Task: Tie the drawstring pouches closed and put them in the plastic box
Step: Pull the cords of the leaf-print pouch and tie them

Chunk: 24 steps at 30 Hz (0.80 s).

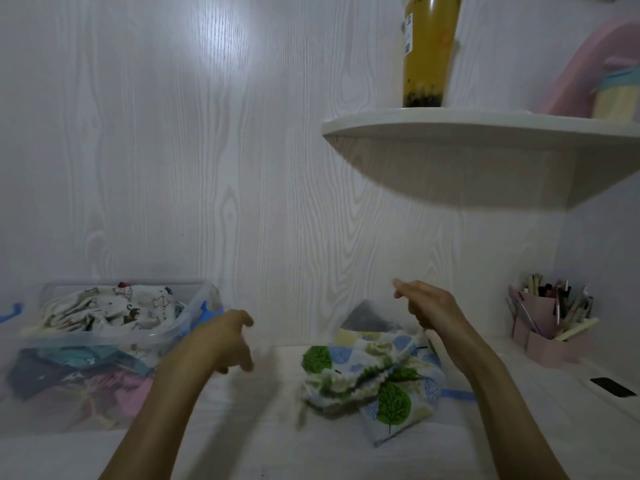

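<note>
A leaf-patterned drawstring pouch (pixel 374 375), white with green and blue leaves, lies bunched on the white table right of centre. My right hand (pixel 427 306) hovers above its far right corner with curled fingers pinching a pale drawstring (pixel 424 332) that runs down to the pouch. My left hand (pixel 230 341) is blurred and hangs left of the pouch with loosely curled fingers, holding nothing. The clear plastic box (pixel 180 329) with blue latches stands at the left. It holds several pouches, with a cat-print one (pixel 131 308) on top.
A grey pouch (pixel 367 318) lies behind the leaf pouch. A pink pen holder (pixel 550 334) stands at the right wall, with a black flat object (pixel 613 386) before it. A white shelf (pixel 485 133) overhead carries a yellow drink cup (pixel 427 53). Blue tape (pixel 457 395) marks the table.
</note>
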Each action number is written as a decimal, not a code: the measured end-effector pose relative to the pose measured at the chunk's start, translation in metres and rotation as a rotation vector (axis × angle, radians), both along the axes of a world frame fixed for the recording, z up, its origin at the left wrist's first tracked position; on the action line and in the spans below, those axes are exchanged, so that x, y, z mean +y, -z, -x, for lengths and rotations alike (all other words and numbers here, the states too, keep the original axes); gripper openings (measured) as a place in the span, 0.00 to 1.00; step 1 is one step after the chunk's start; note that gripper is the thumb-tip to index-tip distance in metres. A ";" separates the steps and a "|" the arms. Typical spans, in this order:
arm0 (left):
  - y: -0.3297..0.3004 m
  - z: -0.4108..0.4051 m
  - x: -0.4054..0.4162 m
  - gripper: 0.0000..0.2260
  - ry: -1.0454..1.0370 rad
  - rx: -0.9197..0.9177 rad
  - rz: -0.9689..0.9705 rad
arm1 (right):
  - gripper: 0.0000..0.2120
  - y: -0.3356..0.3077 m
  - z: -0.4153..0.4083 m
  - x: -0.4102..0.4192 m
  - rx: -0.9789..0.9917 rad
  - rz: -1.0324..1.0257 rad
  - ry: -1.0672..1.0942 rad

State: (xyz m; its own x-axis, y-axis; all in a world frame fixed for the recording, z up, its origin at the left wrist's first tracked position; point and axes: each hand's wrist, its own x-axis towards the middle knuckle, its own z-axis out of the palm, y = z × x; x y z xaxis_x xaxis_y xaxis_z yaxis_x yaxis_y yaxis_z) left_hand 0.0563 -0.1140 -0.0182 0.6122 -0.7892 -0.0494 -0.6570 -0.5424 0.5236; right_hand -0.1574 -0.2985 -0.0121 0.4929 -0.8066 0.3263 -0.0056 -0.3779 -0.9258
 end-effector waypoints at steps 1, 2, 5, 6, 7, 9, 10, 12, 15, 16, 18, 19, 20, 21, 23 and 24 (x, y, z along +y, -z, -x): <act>-0.004 0.006 0.002 0.36 0.056 -0.008 -0.012 | 0.11 0.002 -0.003 0.004 0.014 0.078 -0.027; -0.010 0.012 0.002 0.38 0.141 -0.008 -0.013 | 0.11 0.003 -0.006 0.007 -0.004 0.122 -0.060; -0.017 0.036 0.001 0.35 0.367 0.043 -0.235 | 0.11 0.006 -0.013 0.013 -0.056 0.210 -0.088; -0.016 0.044 -0.001 0.31 0.386 0.063 -0.328 | 0.11 0.005 -0.015 0.013 -0.081 0.233 -0.087; -0.010 0.050 -0.004 0.29 0.375 0.067 -0.412 | 0.12 0.004 -0.017 0.015 -0.104 0.253 -0.089; 0.004 0.057 -0.015 0.26 0.323 0.042 -0.502 | 0.13 0.002 -0.020 0.019 -0.140 0.298 -0.098; 0.011 0.058 -0.021 0.23 0.303 0.032 -0.508 | 0.13 0.002 -0.021 0.020 -0.145 0.319 -0.100; 0.027 0.053 -0.032 0.16 0.286 0.030 -0.421 | 0.13 0.001 -0.021 0.021 -0.114 0.343 -0.101; 0.037 0.032 -0.039 0.16 0.161 0.034 -0.059 | 0.13 0.002 -0.013 0.015 0.077 0.365 -0.096; 0.037 0.024 -0.039 0.19 0.093 0.014 0.078 | 0.12 0.002 -0.009 0.013 0.202 0.368 -0.100; 0.035 0.011 -0.036 0.22 -0.009 -0.085 0.247 | 0.16 0.006 -0.007 0.011 0.559 0.348 -0.128; 0.034 0.007 -0.035 0.22 -0.036 -0.150 0.271 | 0.19 0.009 -0.009 0.011 0.755 0.352 -0.144; 0.032 0.007 -0.033 0.22 -0.054 -0.210 0.266 | 0.21 0.012 -0.012 0.010 0.915 0.377 -0.149; 0.030 0.007 -0.032 0.22 -0.057 -0.253 0.248 | 0.19 0.014 -0.015 0.011 1.005 0.410 -0.150; 0.029 0.007 -0.029 0.22 0.003 -0.194 0.176 | 0.21 0.016 -0.018 0.013 1.009 0.444 -0.178; 0.026 0.006 -0.027 0.21 0.052 -0.085 0.156 | 0.22 0.014 -0.016 0.015 0.944 0.433 -0.208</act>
State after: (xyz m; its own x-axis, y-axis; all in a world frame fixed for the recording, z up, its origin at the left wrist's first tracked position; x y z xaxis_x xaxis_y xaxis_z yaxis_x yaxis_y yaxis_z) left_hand 0.0507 -0.1414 -0.0446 0.5671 -0.8140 0.1262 -0.7275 -0.4231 0.5402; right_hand -0.1412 -0.2839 -0.0265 0.8118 -0.5835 -0.0212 -0.5495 -0.7512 -0.3658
